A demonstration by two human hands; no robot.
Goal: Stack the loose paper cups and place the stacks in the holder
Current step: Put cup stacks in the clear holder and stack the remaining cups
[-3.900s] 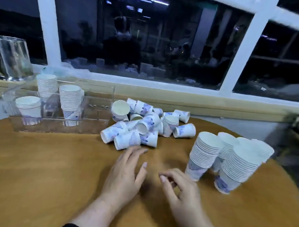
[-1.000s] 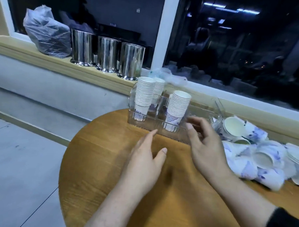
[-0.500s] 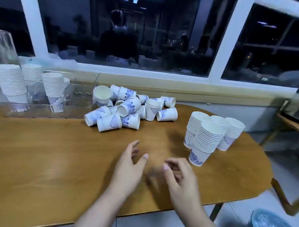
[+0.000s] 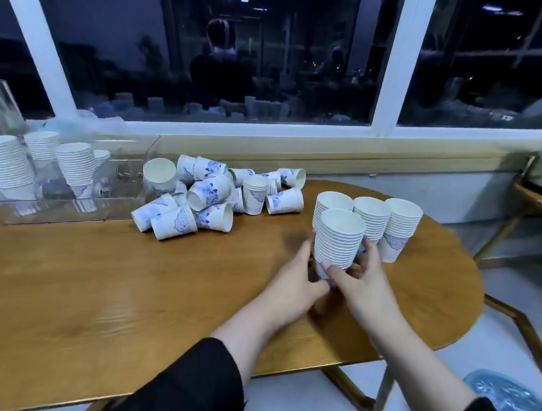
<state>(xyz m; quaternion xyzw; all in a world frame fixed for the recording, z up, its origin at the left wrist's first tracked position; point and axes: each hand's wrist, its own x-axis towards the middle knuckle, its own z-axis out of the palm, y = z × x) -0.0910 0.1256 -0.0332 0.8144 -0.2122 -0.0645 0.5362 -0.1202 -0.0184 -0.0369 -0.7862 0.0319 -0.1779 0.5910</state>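
Nearest cup stack point(image 4: 337, 239) — both hands' point(image 4: 294, 281) point(image 4: 358, 285) grip, seemingly at its base

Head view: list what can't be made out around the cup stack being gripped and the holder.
- Base of the nearest cup stack: covered by the left hand and right hand.
- Stack behind it: lower part hidden by the nearest stack.
- Clear holder: left end cut off by the frame edge; compartment walls hard to trace through glare.
- Loose cup pile: exact count unclear, cups overlap.
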